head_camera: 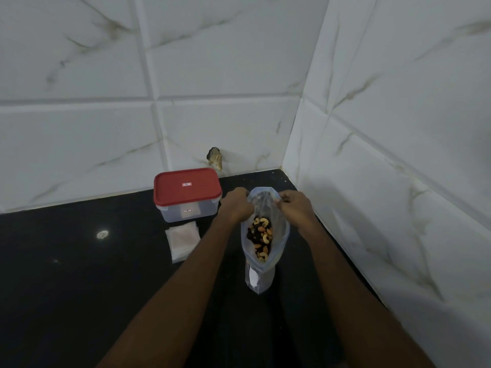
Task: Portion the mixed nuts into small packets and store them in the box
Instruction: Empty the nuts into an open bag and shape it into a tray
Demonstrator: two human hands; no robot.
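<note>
The one bag (280,235) of mixed nuts (261,237) is standing upright on the dark surface (79,274), right of centre and near the corner of the tiled walls. The left grip (237,205) and the right grip (295,208) are each pinching the bag's top edge, one at either side, and appear to be drawing its mouth apart, so both are closed around the bag's rim.

Judging from this, the task is only beginning. The bag is being opened, no nuts are lying outside it, and no filled packet is showing. The empty packets (183,240) are lying in one flat stack on the surface to the left of the bag, well apart from it. How many are in the stack I cannot tell. Just beyond the stack, one clear box (186,211) is sitting by the far wall, wearing its one red lid (187,187) and looking empty. Portioning, sealing, uncovering the box and storing are all waiting to be done.
</note>
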